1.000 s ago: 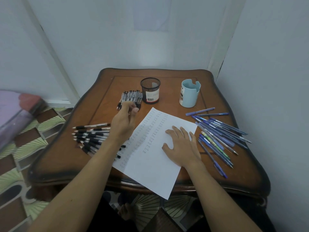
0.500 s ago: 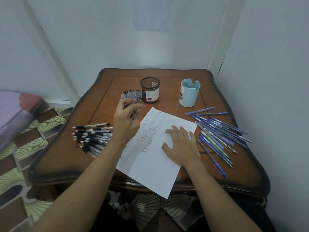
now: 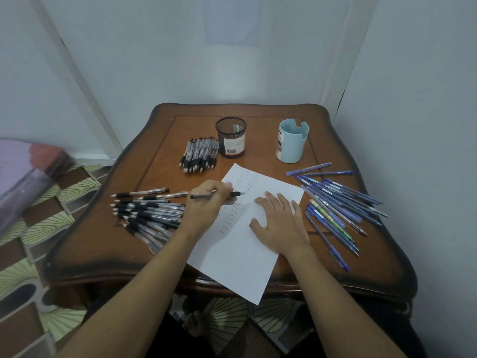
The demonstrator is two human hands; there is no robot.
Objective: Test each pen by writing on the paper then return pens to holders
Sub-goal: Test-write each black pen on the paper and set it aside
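Observation:
A white sheet of paper [image 3: 240, 257] with columns of small handwriting lies at the table's front middle. My left hand [image 3: 206, 205] holds a black pen [image 3: 233, 194] sideways over the sheet's left part, tip pointing right. My right hand [image 3: 278, 223] lies flat on the paper with fingers spread. A bundle of black pens [image 3: 200, 155] lies beside the black mesh holder [image 3: 231, 136]. Another pile of black pens [image 3: 147, 210] is at the left. Blue pens [image 3: 338, 202] are scattered at the right, near the light blue holder [image 3: 291, 140].
The wooden table [image 3: 124, 254] stands in a corner between white walls. A patterned tiled floor [image 3: 31, 267] lies to the left, with a purple and red bundle [image 3: 23, 174] on it. The paper's front corner hangs over the table edge.
My left hand drew back from the pen bundle by the mesh holder, carrying one black pen toward the paper. My right hand stayed flat on the sheet.

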